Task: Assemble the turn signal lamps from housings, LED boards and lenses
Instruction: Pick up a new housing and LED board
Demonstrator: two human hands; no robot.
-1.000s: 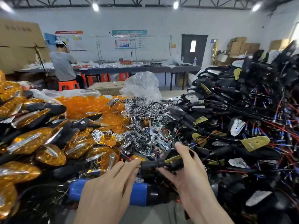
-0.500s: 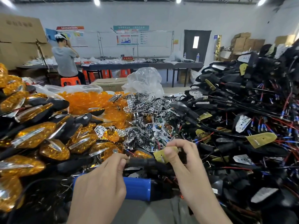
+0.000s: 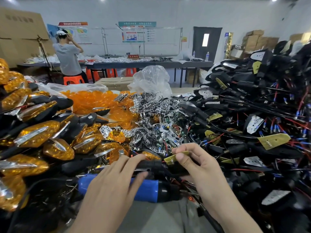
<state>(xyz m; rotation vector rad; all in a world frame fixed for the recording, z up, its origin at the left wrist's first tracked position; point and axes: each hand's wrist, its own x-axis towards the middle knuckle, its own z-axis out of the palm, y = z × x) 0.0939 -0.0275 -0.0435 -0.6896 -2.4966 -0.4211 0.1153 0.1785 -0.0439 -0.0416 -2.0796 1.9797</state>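
Left hand (image 3: 114,187) still grips housing (image 3: 151,164); right hand (image 3: 202,167) now pinches LED board (image 3: 171,159).

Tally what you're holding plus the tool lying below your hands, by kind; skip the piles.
Black housing: 1, gripped by the left hand
Yellow board: 1, pinched by the right hand
Blue-handled tool: 1, lying untouched
Total: 3
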